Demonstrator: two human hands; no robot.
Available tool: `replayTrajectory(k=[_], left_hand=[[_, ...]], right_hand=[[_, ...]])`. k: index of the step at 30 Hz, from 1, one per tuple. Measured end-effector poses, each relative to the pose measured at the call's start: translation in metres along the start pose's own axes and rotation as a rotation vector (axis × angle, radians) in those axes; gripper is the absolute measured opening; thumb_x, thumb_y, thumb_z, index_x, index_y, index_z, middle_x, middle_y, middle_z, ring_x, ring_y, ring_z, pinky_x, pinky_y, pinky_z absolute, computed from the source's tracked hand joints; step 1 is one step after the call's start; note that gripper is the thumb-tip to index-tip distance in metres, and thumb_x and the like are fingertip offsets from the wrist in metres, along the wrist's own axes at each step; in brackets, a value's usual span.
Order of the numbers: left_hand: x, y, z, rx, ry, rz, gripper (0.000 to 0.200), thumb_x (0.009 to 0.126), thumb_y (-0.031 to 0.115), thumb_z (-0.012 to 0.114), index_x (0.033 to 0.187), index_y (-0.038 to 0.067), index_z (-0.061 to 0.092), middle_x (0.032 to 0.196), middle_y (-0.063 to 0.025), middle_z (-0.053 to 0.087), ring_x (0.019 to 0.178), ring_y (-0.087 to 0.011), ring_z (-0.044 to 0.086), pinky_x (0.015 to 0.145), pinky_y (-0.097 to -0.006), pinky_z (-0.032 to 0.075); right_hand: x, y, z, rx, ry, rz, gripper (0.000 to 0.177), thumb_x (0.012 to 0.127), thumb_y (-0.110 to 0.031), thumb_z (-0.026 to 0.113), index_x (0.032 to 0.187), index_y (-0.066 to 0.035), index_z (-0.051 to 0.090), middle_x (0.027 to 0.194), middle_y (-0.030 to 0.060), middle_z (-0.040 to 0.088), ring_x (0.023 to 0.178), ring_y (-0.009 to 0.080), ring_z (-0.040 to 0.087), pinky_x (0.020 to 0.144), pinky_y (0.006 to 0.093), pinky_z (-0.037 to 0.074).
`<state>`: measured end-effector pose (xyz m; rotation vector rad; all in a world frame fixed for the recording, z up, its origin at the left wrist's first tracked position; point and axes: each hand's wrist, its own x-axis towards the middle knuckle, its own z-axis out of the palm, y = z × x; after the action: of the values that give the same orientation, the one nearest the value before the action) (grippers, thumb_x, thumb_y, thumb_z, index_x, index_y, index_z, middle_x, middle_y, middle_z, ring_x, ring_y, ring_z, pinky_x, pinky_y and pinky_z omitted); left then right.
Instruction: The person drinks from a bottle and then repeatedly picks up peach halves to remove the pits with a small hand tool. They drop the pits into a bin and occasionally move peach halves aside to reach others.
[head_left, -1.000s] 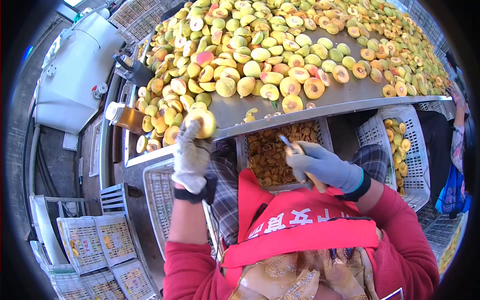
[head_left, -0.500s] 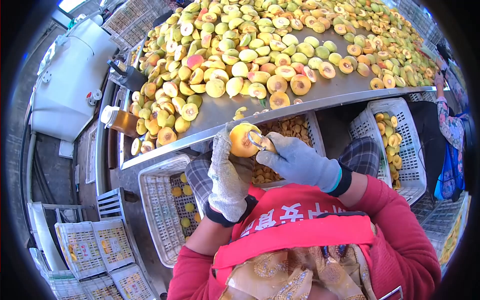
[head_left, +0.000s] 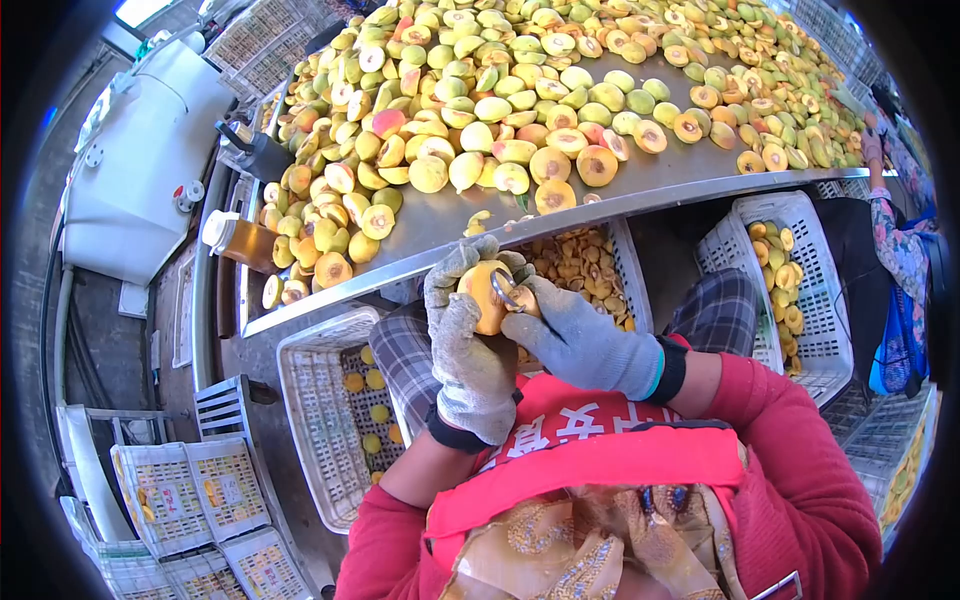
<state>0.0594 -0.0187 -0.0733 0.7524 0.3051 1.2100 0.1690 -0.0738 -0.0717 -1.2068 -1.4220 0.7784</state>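
My left hand (head_left: pixel 470 350), in a pale, stained knit glove, is wrapped round a yellow peach half (head_left: pixel 485 297). My right hand (head_left: pixel 592 345), in a grey-blue glove, grips a small tool with a curved metal loop (head_left: pixel 503 290) that touches the fruit's cut side. Both hands are close together in front of the metal table's edge (head_left: pixel 600 212). Many halved peaches (head_left: pixel 490 110) are spread over the table beyond them. Under the edge, a crate holds brownish-yellow pieces (head_left: pixel 580 268).
A white crate (head_left: pixel 310 425) with a few fruits stands at the left, another (head_left: pixel 825 300) with peach halves at the right. An amber-filled bottle (head_left: pixel 240 243) and a dark cup (head_left: pixel 262 155) stand by the table's left end. A co-worker's sleeve (head_left: pixel 900 250) shows far right.
My left hand has turned and its fingers now curl over the top of the peach half. The fruit is tilted more to the side, and my right hand has moved slightly down with the tool.
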Motion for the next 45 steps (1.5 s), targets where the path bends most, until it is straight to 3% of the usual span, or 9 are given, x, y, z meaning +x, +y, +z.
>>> replayTrajectory(k=[14, 21, 24, 27, 31, 34, 37, 38, 45], left_hand=[[-0.009, 0.019, 0.004, 0.193, -0.133, 0.124, 0.054, 0.081, 0.045, 0.064, 0.115, 0.007, 0.047, 0.111, -0.0173, 0.058, 0.099, -0.0323, 0.058, 0.086, -0.0452, 0.047], [-0.003, 0.020, 0.010, 0.293, -0.119, 0.060, 0.043, 0.091, 0.041, 0.046, 0.118, 0.008, 0.046, 0.110, -0.0141, 0.056, 0.097, -0.0306, 0.057, 0.085, -0.0443, 0.046], [0.011, 0.021, 0.008, -0.186, -0.030, -0.252, 0.034, 0.091, 0.032, 0.051, 0.110, 0.004, 0.050, 0.116, -0.0164, 0.055, 0.102, -0.0291, 0.057, 0.086, -0.0423, 0.048], [0.014, 0.016, 0.002, -0.367, -0.141, -0.261, 0.037, 0.094, 0.030, 0.045, 0.118, 0.001, 0.049, 0.123, -0.0149, 0.052, 0.110, -0.0271, 0.052, 0.092, -0.0411, 0.045], [0.006, 0.010, 0.013, -0.073, 0.059, -0.241, 0.051, 0.096, 0.039, 0.037, 0.132, 0.003, 0.041, 0.127, -0.0138, 0.049, 0.118, -0.0253, 0.047, 0.100, -0.0389, 0.038], [0.002, 0.009, -0.001, -0.008, -0.006, -0.395, 0.052, 0.096, 0.046, 0.034, 0.129, 0.007, 0.044, 0.123, -0.0104, 0.052, 0.113, -0.0236, 0.051, 0.097, -0.0387, 0.040], [0.003, 0.010, -0.011, -0.151, -0.099, -0.632, 0.047, 0.096, 0.044, 0.038, 0.125, 0.009, 0.046, 0.118, -0.0091, 0.054, 0.110, -0.0222, 0.053, 0.093, -0.0372, 0.044], [-0.001, 0.007, -0.005, -0.068, 0.129, -0.563, 0.039, 0.095, 0.038, 0.043, 0.121, 0.010, 0.049, 0.114, -0.0102, 0.056, 0.105, -0.0214, 0.056, 0.089, -0.0371, 0.048], [0.009, 0.025, 0.011, -0.140, 0.158, -0.435, 0.036, 0.094, 0.034, 0.045, 0.115, 0.005, 0.051, 0.108, -0.0136, 0.059, 0.097, -0.0261, 0.058, 0.085, -0.0393, 0.049]], right_hand=[[-0.010, -0.027, -0.012, -0.381, -0.149, -0.045, 0.031, 0.082, -0.025, 0.062, 0.093, -0.001, 0.046, 0.066, 0.0181, 0.058, 0.056, 0.0367, 0.059, 0.048, 0.0441, 0.047], [-0.004, -0.017, -0.010, -0.136, -0.064, -0.085, 0.025, 0.085, -0.023, 0.061, 0.093, -0.003, 0.047, 0.063, 0.0151, 0.058, 0.048, 0.0284, 0.059, 0.043, 0.0367, 0.045], [0.002, -0.042, -0.020, 0.384, -0.141, 0.577, 0.024, 0.087, -0.024, 0.060, 0.095, -0.005, 0.048, 0.063, 0.0066, 0.057, 0.045, 0.0144, 0.055, 0.040, 0.0280, 0.043], [0.008, -0.034, -0.023, 0.449, -0.118, 0.621, 0.025, 0.088, -0.026, 0.060, 0.097, -0.005, 0.049, 0.064, 0.0009, 0.054, 0.046, 0.0056, 0.049, 0.040, 0.0214, 0.041], [0.008, -0.026, -0.027, 0.450, -0.096, 0.539, 0.033, 0.083, -0.021, 0.065, 0.106, -0.003, 0.050, 0.074, 0.0073, 0.059, 0.052, 0.0134, 0.056, 0.047, 0.0259, 0.046], [0.016, 0.004, -0.030, 0.004, 0.125, -0.008, 0.029, 0.080, -0.010, 0.066, 0.105, -0.003, 0.051, 0.077, 0.0036, 0.059, 0.064, 0.0135, 0.058, 0.059, 0.0264, 0.048], [0.019, 0.000, -0.045, -0.140, 0.172, -0.002, 0.030, 0.079, -0.006, 0.066, 0.104, -0.003, 0.051, 0.079, 0.0017, 0.058, 0.072, 0.0147, 0.058, 0.067, 0.0275, 0.047], [0.019, -0.005, -0.048, -0.098, 0.174, 0.040, 0.031, 0.081, -0.017, 0.064, 0.104, -0.002, 0.051, 0.081, 0.0149, 0.059, 0.076, 0.0256, 0.061, 0.068, 0.0363, 0.047], [-0.004, -0.016, -0.035, -0.047, -0.142, 0.138, 0.037, 0.087, -0.028, 0.060, 0.106, 0.002, 0.049, 0.082, 0.0245, 0.059, 0.078, 0.0387, 0.061, 0.066, 0.0417, 0.047]])
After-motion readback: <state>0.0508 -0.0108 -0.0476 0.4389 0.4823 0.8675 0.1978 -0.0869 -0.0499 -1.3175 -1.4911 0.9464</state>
